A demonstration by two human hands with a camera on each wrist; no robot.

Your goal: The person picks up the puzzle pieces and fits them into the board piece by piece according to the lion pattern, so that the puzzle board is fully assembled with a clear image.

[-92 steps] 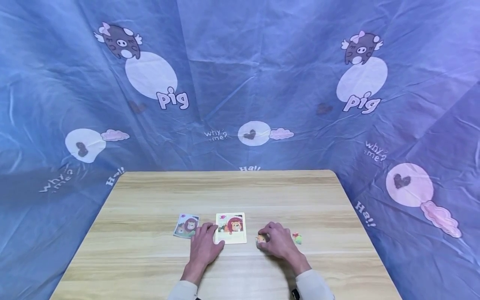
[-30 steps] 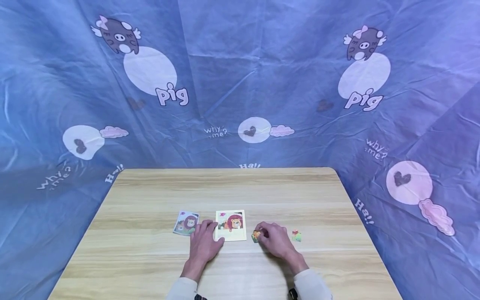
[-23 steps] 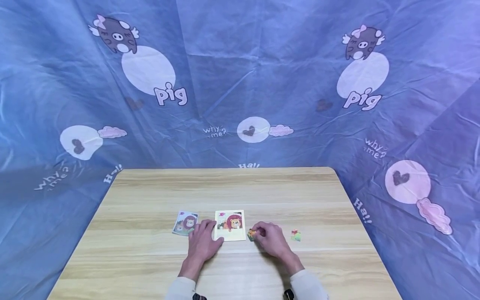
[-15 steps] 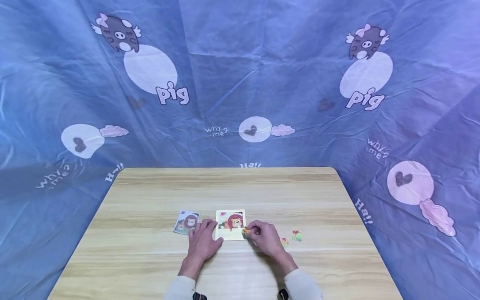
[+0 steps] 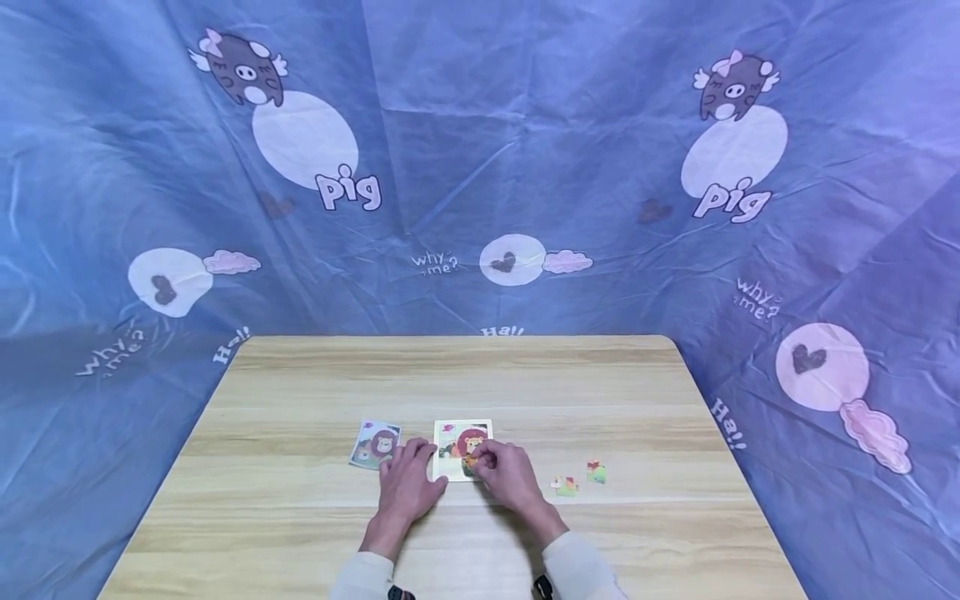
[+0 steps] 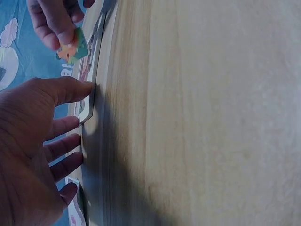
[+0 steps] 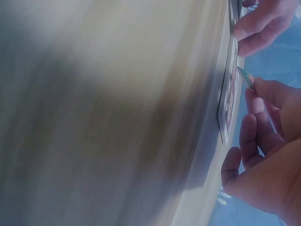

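Observation:
A jigsaw puzzle board [image 5: 447, 475] with a pale frame lies on the table, its upper part filled with a red-maned lion picture. My left hand [image 5: 407, 485] rests at its left side, thumb touching the front edge and fingers loosely extended. Between thumb and fingertips, my right hand [image 5: 510, 477] pinches a green and orange puzzle piece [image 5: 468, 465], held tilted over the lower right of the board. In the left wrist view the puzzle piece [image 6: 75, 47] shows above the board. Two loose puzzle pieces, one white and green [image 5: 566, 486] and one red and green [image 5: 596, 472], lie to the right.
A picture card [image 5: 375, 444] of the same lion lies left of the board, partly behind my left hand. The wooden table [image 5: 465, 379] reaches back to a blue printed cloth [image 5: 442, 150] that hangs around it.
My right hand has moved left with the puzzle piece, from beside the board to above it. The white and green piece is uncovered. My left hand has stayed by the board.

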